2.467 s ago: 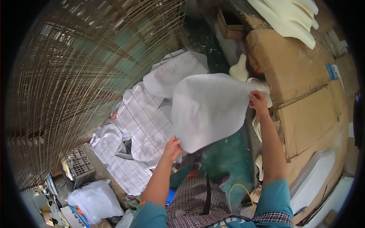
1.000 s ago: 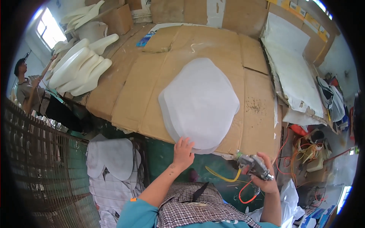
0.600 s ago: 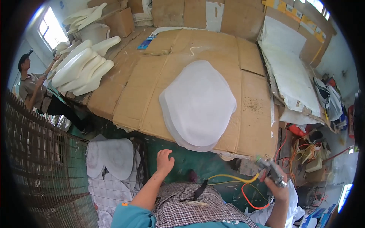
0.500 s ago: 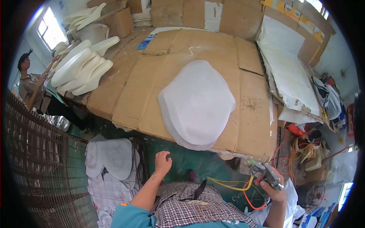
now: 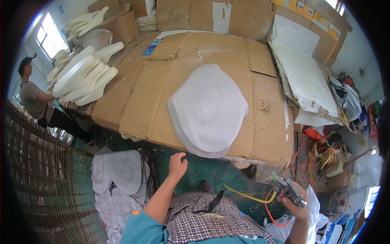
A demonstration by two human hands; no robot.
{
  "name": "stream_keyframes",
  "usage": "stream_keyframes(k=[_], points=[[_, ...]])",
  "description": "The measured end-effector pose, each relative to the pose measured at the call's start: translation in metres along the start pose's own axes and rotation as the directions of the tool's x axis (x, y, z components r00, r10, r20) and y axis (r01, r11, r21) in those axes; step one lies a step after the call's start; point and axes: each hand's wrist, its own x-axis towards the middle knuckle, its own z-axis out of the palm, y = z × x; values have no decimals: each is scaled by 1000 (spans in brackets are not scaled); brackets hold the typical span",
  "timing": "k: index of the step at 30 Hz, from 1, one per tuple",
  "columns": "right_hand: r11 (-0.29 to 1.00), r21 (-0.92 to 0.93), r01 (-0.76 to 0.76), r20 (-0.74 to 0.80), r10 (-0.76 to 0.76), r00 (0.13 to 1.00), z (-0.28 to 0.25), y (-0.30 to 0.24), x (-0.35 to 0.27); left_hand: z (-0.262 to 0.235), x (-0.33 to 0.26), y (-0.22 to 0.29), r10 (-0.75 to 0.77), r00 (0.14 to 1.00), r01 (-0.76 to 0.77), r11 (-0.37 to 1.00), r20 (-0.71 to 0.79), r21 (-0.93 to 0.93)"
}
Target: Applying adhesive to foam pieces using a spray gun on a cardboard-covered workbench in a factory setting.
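A white, rounded sheet-like piece [image 5: 208,110] lies on the cardboard-covered table [image 5: 134,110], and a second layer shows beneath its lower left edge. My left hand [image 5: 178,166] hovers just off the table's near edge, below that piece, with slightly bent fingers and nothing in them. To the right, past the table's front corner, my right hand [image 5: 300,205] is wrapped round a metal spray gun [image 5: 289,191]. A yellow hose [image 5: 252,197] and an orange-red one [image 5: 271,217] hang by the gun. Its trigger is hard to make out.
Cream moulded foam pieces [image 5: 83,77] are piled on the table's far left, with a co-worker [image 5: 34,95] beside them. A wire rack [image 5: 44,179] stands left, near a grid holding grey-white sheets [image 5: 118,171]. Tangled hoses [image 5: 321,152] lie at right.
My left hand has moved slightly up and right, closer to the table edge. The spray gun stays in my right hand, a little lower. The co-worker's raised arm has come down.
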Motion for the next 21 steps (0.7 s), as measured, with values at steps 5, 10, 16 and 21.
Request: stream_keyframes(k=[5, 10, 16, 21], points=[[990, 137, 40, -241, -6, 971, 4, 2, 5, 15, 40, 20, -5, 1000, 4, 999, -22, -39], [997, 70, 15, -170, -3, 985, -3, -1, -12, 30, 68, 33, -149, 989, 149, 989, 13, 18], [1000, 23, 8, -82, -7, 997, -14, -9, -17, 37, 82, 40, -211, 975, 219, 967, -76, 130], [992, 126, 1, 60, -9, 998, 7, 1, 9, 36, 84, 45, -286, 953, 297, 947, -103, 119]])
